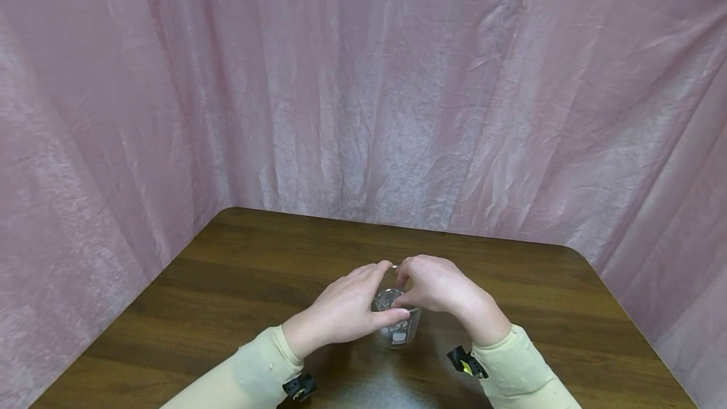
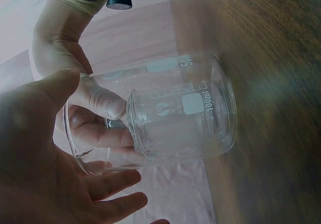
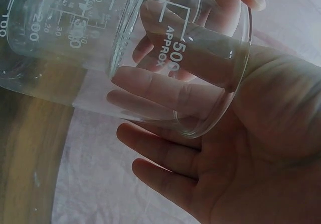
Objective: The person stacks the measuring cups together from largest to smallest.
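Note:
A large clear glass beaker (image 2: pixel 185 62) marked 500 stands upright on the table, with a smaller glass beaker (image 2: pixel 175 118) marked 100 ml inside it. My left hand (image 1: pixel 349 305) holds the large beaker around its upper part, thumb at the near rim and fingers on the far side. From above, my right hand (image 1: pixel 440 286) reaches into the large beaker's mouth. Its thumb and fingers pinch the small beaker at the rim, as the left wrist view shows; other fingers of this hand stay outside the large beaker in the right wrist view.
The dark brown wooden table (image 1: pixel 238 270) has rounded far corners. Pink curtains (image 1: pixel 363 93) hang behind it and on both sides. A black wrist device (image 1: pixel 467 362) is strapped at the right sleeve, and a similar device (image 1: pixel 299 387) is at the left.

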`<state>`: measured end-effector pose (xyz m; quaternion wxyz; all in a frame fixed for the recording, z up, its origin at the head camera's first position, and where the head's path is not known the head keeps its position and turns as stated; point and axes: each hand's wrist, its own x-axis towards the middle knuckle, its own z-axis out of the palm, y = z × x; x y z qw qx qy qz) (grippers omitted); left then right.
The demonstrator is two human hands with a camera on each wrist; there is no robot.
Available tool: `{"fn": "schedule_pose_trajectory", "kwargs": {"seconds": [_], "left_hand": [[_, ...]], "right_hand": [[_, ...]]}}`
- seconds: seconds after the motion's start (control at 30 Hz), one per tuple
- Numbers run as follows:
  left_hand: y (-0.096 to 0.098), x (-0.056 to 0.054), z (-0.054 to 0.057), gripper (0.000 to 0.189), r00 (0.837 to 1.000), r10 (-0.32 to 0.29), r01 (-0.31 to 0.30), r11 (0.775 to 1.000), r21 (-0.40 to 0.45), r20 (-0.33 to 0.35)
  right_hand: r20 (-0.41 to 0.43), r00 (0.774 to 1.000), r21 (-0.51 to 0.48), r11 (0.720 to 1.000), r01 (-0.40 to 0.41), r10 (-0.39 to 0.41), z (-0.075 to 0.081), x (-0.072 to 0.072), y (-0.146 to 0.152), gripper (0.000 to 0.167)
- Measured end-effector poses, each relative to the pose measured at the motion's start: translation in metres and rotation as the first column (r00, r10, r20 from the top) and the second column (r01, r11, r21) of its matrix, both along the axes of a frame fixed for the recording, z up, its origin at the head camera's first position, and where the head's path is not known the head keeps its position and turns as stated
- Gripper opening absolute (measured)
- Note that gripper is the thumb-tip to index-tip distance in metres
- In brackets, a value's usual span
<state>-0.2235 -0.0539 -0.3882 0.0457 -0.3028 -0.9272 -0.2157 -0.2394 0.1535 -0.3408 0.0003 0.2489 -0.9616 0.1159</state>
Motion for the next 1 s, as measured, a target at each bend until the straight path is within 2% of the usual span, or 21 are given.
{"fn": "schedule_pose_trajectory", "kwargs": {"seconds": [1.0], "left_hand": [[0.0006, -0.0027, 0.001, 0.087, 1.0, -0.018, 0.017, 1.0, 0.017, 0.011]], "right_hand": [[-0.009, 1.0, -0.017, 0.999, -0.029, 0.029, 0.0006, -0.001, 0.0043, 0.029]]}}
